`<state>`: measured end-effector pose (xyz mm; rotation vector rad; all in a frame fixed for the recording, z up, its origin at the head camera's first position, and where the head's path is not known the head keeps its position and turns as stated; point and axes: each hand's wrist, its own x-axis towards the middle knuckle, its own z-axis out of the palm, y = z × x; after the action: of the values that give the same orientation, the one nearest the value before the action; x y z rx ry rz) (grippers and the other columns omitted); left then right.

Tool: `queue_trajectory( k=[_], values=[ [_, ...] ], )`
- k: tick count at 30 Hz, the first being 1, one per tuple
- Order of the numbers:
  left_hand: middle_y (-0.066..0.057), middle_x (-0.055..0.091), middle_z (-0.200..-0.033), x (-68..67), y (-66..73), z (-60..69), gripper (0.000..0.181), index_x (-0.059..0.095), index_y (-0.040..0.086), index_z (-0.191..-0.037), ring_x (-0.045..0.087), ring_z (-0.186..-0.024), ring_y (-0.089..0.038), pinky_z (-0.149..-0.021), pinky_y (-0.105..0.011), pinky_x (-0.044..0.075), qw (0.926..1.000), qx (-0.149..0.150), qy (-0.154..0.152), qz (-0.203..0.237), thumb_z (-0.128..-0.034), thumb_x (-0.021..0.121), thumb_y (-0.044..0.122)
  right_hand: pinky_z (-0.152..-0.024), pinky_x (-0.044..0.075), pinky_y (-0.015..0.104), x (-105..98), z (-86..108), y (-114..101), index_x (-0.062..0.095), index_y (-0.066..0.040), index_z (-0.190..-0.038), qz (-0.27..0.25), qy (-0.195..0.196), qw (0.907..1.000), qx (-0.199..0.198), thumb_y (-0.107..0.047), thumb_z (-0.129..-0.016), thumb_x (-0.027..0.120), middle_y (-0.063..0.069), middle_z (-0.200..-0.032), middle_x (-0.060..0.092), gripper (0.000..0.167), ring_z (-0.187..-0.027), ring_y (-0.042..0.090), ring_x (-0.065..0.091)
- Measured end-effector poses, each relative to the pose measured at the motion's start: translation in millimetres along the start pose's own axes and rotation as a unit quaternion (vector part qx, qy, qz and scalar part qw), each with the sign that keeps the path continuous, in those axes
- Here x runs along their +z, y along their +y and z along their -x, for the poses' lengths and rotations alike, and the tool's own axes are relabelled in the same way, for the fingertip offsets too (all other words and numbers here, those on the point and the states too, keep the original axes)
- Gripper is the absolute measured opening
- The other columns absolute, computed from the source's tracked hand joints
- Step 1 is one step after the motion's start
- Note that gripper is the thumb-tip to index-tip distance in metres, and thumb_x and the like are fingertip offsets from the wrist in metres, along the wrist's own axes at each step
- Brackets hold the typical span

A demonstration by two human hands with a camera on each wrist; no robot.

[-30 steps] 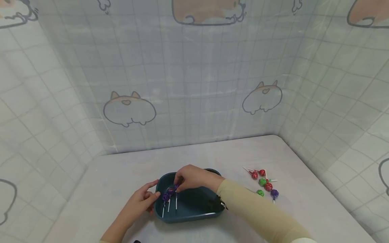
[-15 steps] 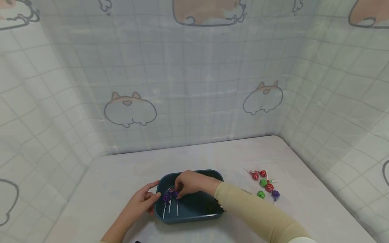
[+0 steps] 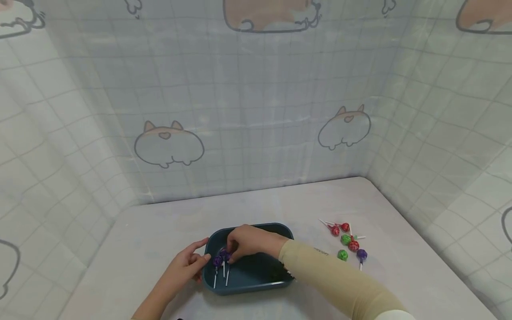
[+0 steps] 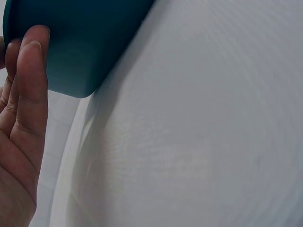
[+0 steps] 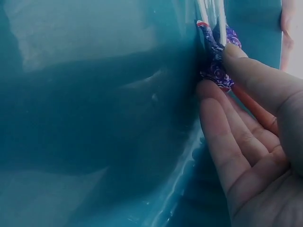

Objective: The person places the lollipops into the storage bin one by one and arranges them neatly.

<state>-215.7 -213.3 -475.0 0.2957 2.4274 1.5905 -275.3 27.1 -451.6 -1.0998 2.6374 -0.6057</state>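
Note:
A dark teal rectangular plastic container [image 3: 260, 273] stands on the white table. My left hand [image 3: 186, 264] holds its left end, thumb at the rim; in the left wrist view, fingers [image 4: 32, 75] lie against the outer wall. Inside, at the left end, several purple-wrapped lollipops [image 3: 217, 262] lie side by side, white sticks toward me. My right hand [image 3: 250, 242] reaches into the container and pinches the head of a purple lollipop [image 5: 215, 71] between thumb and fingers. That lollipop's head is partly hidden by the fingers.
On the table to the right lie loose lollipops: several red ones [image 3: 354, 246], green ones [image 3: 342, 255] and a purple one [image 3: 362, 254]. A patterned white curtain [image 3: 260, 146] hangs behind the table. A small dark object [image 3: 180, 318] shows at the bottom edge.
My right hand has moved slightly left and down within the container, bringing its lollipop closer to the other purple ones. My left hand stays at the container's end.

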Motion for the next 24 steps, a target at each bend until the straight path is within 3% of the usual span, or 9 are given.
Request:
queue_trajectory(
  k=[13,24],
  values=[
    [-0.012,0.06,-0.072,-0.9,-1.5,0.8,0.061,0.039,0.005,-0.148,0.059,-0.058,-0.025,-0.057,-0.037,0.057,0.9999,0.0,-0.007,0.009,-0.0977,0.065,0.027,-0.068,0.05,0.015,-7,4.3,0,0.072,-0.02,-0.094,-0.013,-0.007,0.9998,0.016,-0.028,-0.08,0.086,-0.015,-0.086,0.065,0.021,-0.076,-0.003,0.059],
    [-0.012,0.059,-0.073,-1.1,-4.5,-0.2,0.063,0.038,0.008,-0.15,0.059,-0.059,-0.026,-0.057,-0.038,0.056,0.9999,-0.002,-0.007,0.009,-0.0979,0.064,0.03,-0.074,0.051,0.017,-23,12.7,3,0.073,-0.013,-0.114,-0.036,-0.004,0.9993,0.005,-0.03,-0.083,0.083,-0.01,-0.097,0.07,0.037,-0.085,-0.003,0.062]
  ],
)
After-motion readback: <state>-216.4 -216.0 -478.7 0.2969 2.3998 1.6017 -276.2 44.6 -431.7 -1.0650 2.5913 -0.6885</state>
